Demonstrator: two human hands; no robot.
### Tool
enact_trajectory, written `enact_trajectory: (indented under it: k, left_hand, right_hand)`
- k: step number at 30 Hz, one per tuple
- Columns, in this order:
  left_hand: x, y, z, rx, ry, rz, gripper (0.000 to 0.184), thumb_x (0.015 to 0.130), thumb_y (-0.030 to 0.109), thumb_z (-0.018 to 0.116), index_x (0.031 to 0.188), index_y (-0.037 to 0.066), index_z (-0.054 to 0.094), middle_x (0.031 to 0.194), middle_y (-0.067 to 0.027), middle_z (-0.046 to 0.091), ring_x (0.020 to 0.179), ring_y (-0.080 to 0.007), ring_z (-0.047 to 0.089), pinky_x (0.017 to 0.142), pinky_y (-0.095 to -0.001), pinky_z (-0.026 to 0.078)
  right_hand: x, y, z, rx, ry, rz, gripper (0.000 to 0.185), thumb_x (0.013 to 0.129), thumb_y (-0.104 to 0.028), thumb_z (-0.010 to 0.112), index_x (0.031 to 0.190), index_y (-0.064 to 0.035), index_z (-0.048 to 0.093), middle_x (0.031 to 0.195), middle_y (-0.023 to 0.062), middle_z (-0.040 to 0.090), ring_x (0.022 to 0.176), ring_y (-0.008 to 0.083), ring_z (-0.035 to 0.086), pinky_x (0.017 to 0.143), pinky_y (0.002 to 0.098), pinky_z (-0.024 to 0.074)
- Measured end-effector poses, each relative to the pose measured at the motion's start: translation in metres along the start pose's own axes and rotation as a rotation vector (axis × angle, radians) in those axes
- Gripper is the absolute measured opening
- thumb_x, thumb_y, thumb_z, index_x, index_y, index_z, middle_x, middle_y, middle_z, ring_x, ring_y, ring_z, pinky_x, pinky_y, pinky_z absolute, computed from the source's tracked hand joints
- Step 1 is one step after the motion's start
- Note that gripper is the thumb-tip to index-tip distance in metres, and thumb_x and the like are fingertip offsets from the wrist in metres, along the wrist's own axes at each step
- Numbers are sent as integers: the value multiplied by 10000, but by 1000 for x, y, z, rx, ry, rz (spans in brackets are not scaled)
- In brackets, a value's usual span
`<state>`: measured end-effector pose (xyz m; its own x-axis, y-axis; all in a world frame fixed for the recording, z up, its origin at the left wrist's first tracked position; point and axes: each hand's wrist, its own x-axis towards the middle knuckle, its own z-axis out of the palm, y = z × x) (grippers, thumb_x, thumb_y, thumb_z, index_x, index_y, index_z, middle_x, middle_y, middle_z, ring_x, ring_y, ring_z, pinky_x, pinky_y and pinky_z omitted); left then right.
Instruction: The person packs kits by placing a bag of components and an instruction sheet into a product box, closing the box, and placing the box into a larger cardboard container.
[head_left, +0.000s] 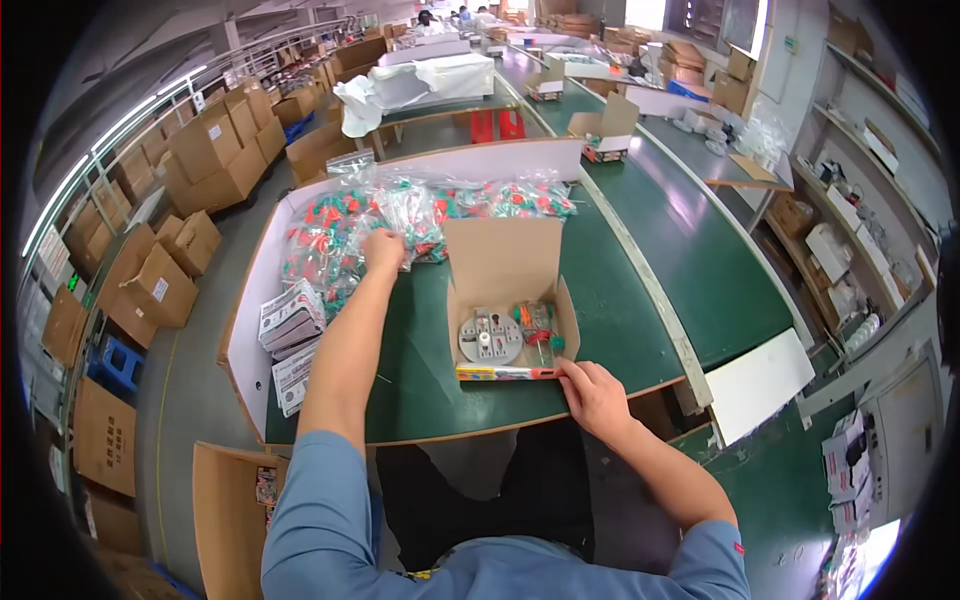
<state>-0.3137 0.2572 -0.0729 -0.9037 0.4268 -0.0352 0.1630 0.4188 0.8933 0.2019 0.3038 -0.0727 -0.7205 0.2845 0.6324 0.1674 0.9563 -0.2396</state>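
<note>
An open cardboard box (503,255) stands on the green table, its lid raised at the back. Inside it lie a grey round part (490,338) and a clear bag with red, green and orange pieces (541,332). My right hand (592,397) grips the box's front right corner, fingers bent over the edge. My left hand (384,250) reaches to the pile of clear bags (335,225) with red and green pieces at the back left; its fingers are closed at a bag there. Stacked printed leaflets (292,318) lie left of my left forearm.
A white-faced board (245,340) borders the table at left and back. A metal rail (650,280) runs along the right, beside a green conveyor (700,240). An open carton (225,510) stands below at left. People (432,24) are far back.
</note>
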Motion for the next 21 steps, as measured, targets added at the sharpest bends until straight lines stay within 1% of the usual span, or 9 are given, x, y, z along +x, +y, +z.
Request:
enact_trajectory:
  k: [2,4,6,8,10,11,14,18,21]
  left_hand:
    - [-23,12,-12,500,334,468,282,976,258,630,939,12,763,790,-90,749,840,-218,741,767,-374,589]
    - [-50,41,-30,354,332,574,279,1015,260,589,970,35,747,900,-102,777,847,-178,738,761,-375,581]
    - [-87,73,-59,45,129,603,259,1051,266,578,1083,51,719,1005,-92,780,881,-168,731,768,-383,575]
    - [-162,114,-91,-150,42,612,241,1091,246,554,1193,53,655,1031,-67,757,902,-162,718,750,-352,576]
    - [-220,128,-120,-364,-33,520,166,1093,177,539,1181,49,595,966,-42,744,906,-140,689,728,-300,594]
    - [-250,131,-137,-330,-31,535,148,1099,160,521,1161,42,586,966,-60,746,888,-150,702,709,-311,602]
    - [-299,96,-161,-329,-158,581,163,1113,146,498,1212,30,555,977,-154,737,807,-192,726,683,-325,603]
    - [-350,67,-117,-580,-345,363,126,1107,105,487,1198,25,522,977,-195,750,792,-212,748,721,-335,619]
    - [-366,42,-85,-625,-156,405,159,1098,85,508,1237,10,527,993,-178,755,816,-214,744,760,-320,606]
  right_hand:
    - [-4,2,3,65,99,-30,289,945,-77,721,1225,-60,649,911,91,650,787,239,654,673,355,547]
    - [-13,9,6,222,84,90,320,942,-49,715,1252,-55,635,926,92,656,790,225,652,684,352,549]
    - [-22,12,11,523,100,327,387,936,9,704,1307,-45,608,956,93,667,798,198,650,706,346,552]
    - [-16,0,-3,536,97,312,415,933,15,710,1327,-37,593,985,99,665,824,196,649,728,345,553]
    - [2,-24,-28,573,98,255,471,928,28,722,1369,-19,563,1042,111,663,877,192,645,771,344,555]
    - [18,-41,-38,588,51,200,509,925,-3,746,1392,-7,542,1099,127,656,921,204,646,801,346,556]
    - [60,-92,-44,721,-12,206,658,891,-43,818,1461,-2,491,1337,155,579,1058,182,622,879,336,575]
    - [76,-123,-5,969,26,270,528,934,-128,808,1388,1,571,1255,128,654,971,138,639,822,308,568]
    - [84,-105,-3,1312,-648,751,317,1012,-190,731,1258,-2,662,1053,68,719,857,91,642,761,272,544]
